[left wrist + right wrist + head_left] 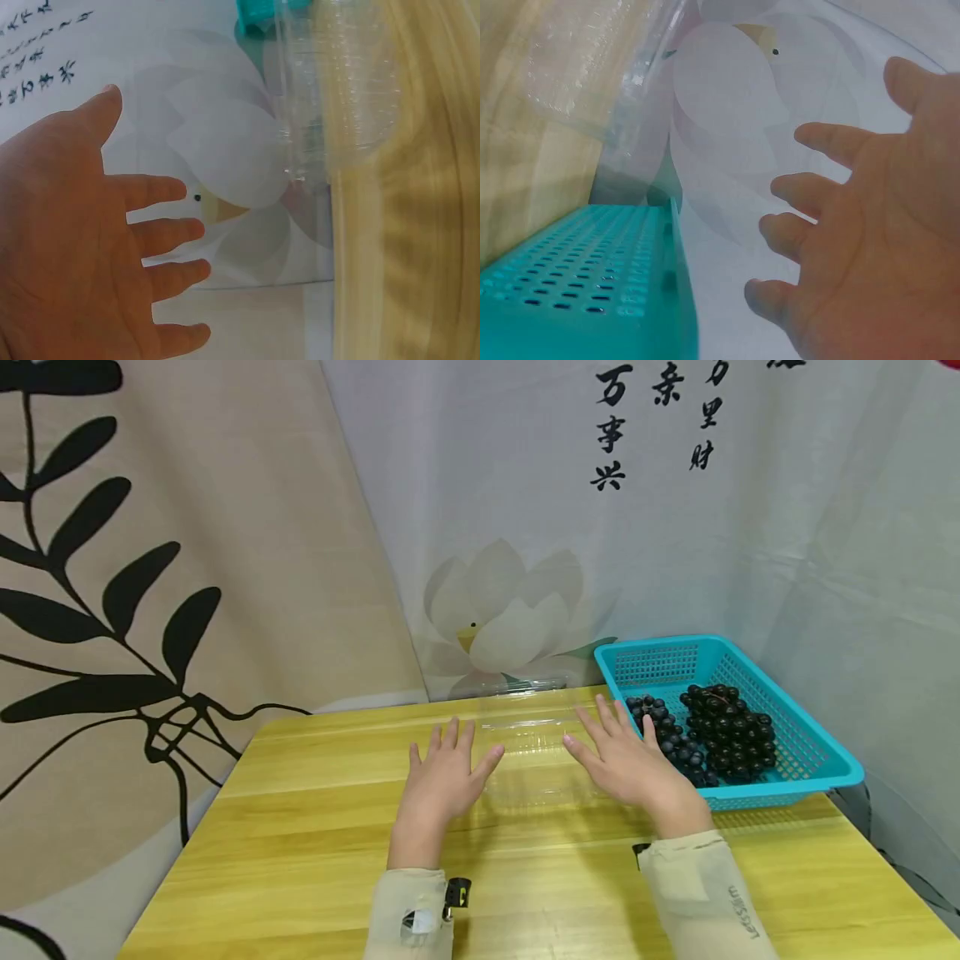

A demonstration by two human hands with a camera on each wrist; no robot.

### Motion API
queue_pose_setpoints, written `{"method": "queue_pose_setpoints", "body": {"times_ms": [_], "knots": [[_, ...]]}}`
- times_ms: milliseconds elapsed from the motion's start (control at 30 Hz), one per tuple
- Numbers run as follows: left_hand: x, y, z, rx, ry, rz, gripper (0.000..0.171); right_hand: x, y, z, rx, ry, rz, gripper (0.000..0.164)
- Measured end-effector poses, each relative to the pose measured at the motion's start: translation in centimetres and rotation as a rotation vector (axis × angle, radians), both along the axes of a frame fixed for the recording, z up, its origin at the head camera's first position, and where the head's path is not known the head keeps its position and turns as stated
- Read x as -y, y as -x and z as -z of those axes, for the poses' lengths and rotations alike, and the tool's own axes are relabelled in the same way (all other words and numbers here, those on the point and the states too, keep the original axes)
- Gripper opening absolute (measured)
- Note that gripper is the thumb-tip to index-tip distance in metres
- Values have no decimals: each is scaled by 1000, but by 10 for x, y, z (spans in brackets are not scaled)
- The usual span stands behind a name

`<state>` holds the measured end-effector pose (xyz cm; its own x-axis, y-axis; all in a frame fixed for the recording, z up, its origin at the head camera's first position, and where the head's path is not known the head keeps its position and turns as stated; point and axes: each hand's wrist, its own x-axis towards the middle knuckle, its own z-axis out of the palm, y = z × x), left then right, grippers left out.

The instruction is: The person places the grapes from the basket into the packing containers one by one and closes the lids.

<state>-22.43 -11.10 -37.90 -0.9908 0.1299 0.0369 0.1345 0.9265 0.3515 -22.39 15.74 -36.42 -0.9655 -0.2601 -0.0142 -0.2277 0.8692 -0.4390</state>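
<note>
Between and beyond my two hands, a clear plastic container [528, 739] stands on the wooden table, its outline faint against the wood. My left hand [446, 772] hovers to its left, fingers spread and holding nothing. On the other side my right hand [630, 760] is spread too, with nothing in it, close to the near left edge of a turquoise basket [813, 747]. Inside the basket lie two bunches of dark grapes: a bluish bunch [675, 743], partly behind my right hand, and a blacker bunch [731, 735]. The left wrist view shows the container [360, 82] past my fingertips.
The yellowish wooden table [300, 852] ends at a cloth backdrop [510, 485] with a printed flower and writing. A dark cable [911, 868] hangs beyond the table's right edge.
</note>
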Motion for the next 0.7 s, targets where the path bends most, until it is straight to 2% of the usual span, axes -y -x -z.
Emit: {"method": "queue_pose_setpoints", "body": {"times_ms": [133,300,533,600,700], "knots": [[1,4,8,42,-1,4,82,-5,-2,-10,30,17,-2,79],[6,10,21,116,-38,34,86,-13,-4,-36,45,4,-31,83],[11,16,42,252,-201,132,97,-32,-2,-71,119,-85,-42,84],[12,17,49,270,-232,160,99,-39,1,-78,134,-109,-47,84],[17,19,58,270,-248,157,102,-45,8,-86,154,-134,-67,82]]}}
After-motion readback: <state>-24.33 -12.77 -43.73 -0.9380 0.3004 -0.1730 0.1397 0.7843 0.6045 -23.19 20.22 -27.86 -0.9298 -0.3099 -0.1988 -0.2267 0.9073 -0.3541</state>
